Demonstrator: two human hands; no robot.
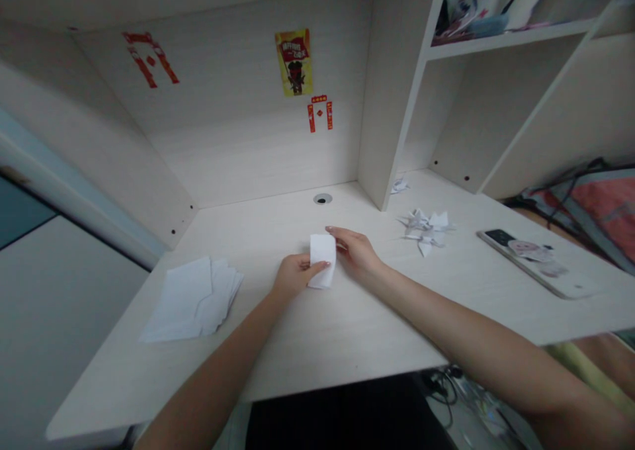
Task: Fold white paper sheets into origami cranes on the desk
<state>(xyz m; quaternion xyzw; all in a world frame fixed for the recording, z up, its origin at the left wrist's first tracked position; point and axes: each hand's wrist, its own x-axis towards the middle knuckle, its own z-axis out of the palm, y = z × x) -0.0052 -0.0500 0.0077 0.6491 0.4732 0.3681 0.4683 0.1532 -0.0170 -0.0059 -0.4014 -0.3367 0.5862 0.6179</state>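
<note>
A small folded piece of white paper (pixel 321 248) stands upright, slightly tilted, just above the middle of the desk. My left hand (pixel 294 276) is closed on its left side, with the thumb lying across the lower front and the other fingers partly hidden behind. At the right edge of the paper, my right hand (pixel 356 248) has its fingers curled against it, the index finger reaching past the top corner. Some of the right fingertips are hidden by the paper.
On the left of the desk (pixel 297 357) lies a stack of white paper sheets (pixel 183 298). Several folded white paper pieces (pixel 425 228) sit at the right, with another folded piece (pixel 399 185) by the divider (pixel 397 106). A phone (pixel 536 261) lies farther right.
</note>
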